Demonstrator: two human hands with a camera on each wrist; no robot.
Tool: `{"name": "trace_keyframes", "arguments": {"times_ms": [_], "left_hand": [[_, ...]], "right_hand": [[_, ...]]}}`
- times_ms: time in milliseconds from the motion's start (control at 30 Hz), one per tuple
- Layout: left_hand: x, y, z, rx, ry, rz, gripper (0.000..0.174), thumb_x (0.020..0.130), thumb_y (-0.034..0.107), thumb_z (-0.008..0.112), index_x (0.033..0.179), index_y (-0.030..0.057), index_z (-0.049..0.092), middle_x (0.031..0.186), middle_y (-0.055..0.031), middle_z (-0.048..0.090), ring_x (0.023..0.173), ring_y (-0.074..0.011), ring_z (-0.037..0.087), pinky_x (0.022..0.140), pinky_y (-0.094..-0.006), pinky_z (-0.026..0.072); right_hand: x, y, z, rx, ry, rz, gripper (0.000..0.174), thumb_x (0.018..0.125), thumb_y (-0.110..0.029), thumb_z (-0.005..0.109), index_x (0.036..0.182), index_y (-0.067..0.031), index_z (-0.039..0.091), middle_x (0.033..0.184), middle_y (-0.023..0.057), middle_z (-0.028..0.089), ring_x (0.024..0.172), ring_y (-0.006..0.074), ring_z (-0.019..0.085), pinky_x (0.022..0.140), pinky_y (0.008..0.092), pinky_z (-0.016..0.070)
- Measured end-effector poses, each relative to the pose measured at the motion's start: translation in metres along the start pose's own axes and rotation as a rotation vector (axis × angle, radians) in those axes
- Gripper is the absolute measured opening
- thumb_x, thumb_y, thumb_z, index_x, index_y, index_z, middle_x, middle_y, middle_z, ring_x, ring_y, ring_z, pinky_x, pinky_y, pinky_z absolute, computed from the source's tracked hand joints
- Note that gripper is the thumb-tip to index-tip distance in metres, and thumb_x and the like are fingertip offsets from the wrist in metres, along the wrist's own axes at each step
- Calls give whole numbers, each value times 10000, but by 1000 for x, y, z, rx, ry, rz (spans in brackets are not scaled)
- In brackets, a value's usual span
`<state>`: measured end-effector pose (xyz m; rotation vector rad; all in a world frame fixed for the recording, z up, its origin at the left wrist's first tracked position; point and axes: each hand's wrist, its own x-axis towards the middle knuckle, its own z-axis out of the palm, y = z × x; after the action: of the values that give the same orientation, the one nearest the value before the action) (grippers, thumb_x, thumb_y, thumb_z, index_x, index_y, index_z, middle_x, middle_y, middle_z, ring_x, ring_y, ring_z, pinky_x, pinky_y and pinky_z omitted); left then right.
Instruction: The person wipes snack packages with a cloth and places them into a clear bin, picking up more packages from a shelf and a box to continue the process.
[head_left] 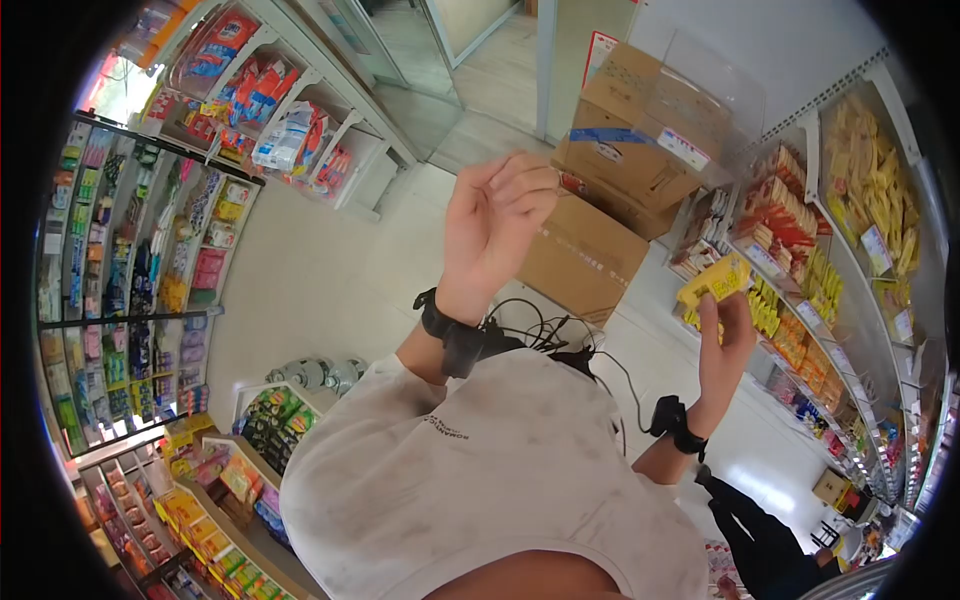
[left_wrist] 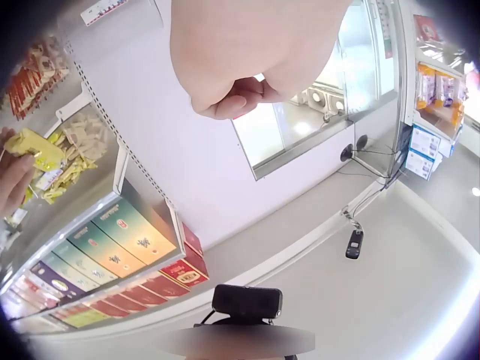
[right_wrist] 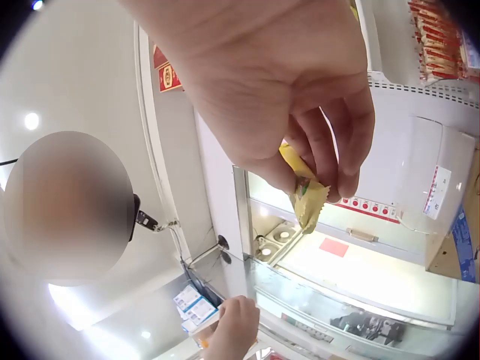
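Observation:
My right hand (head_left: 725, 345) pinches a small yellow snack packet (head_left: 714, 281) between thumb and fingers, beside the shelf of snacks. In the right wrist view the crimped end of the packet (right_wrist: 309, 210) sticks out below the fingertips, while the rest is hidden by the hand. My left hand (head_left: 500, 215) is raised in front of the chest with its fingers curled in toward the palm. Nothing shows in its grasp in the left wrist view, where the hand (left_wrist: 255, 56) hangs at the top with thumb and fingers drawn together.
Snack shelves (head_left: 835, 330) with yellow and red packets run along the right. Cardboard boxes (head_left: 585, 255) stand on the floor ahead, near a glass door. Racks of goods (head_left: 130, 260) fill the left side. Loose black cables (head_left: 545, 325) hang before the shirt. Another person's dark-trousered legs (head_left: 760, 535) appear lower right.

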<state>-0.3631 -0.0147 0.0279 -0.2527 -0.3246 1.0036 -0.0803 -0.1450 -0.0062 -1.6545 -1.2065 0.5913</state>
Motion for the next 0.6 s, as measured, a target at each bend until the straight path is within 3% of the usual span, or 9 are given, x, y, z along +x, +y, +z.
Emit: {"name": "trace_keyframes", "arguments": {"times_ms": [133, 400, 500, 600], "left_hand": [[2, 49, 22, 171, -40, -43, 210, 982, 33, 506, 824, 86, 378, 799, 4, 379, 701, -98, 386, 661, -256, 350], [23, 57, 27, 393, -149, -93, 218, 976, 42, 523, 830, 105, 374, 786, 17, 379, 685, -88, 380, 631, -244, 348], [35, 41, 24, 778, -49, 125, 252, 941, -14, 547, 811, 115, 374, 770, 27, 359, 696, -88, 370, 631, -237, 324], [66, 55, 11, 1128, -161, 160, 298, 895, -72, 571, 781, 119, 373, 766, 26, 357, 709, -103, 356, 643, -246, 313]], "right_hand": [[-14, -33, 45, 17, 74, 35, 150, 956, -105, 687, 975, 29, 622, 827, 49, 631, 801, 116, 594, 812, 275, 484], [-13, -36, 52, 49, 163, 46, 134, 954, -74, 683, 1007, 33, 624, 834, 43, 630, 797, 99, 579, 796, 266, 484], [-4, -21, 42, 93, 185, 30, 131, 951, -68, 684, 996, 34, 615, 835, 45, 628, 790, 99, 575, 787, 266, 484], [6, -2, 33, 125, 219, 2, 121, 951, -62, 679, 983, 31, 609, 827, 45, 626, 785, 99, 573, 783, 267, 482]]}}
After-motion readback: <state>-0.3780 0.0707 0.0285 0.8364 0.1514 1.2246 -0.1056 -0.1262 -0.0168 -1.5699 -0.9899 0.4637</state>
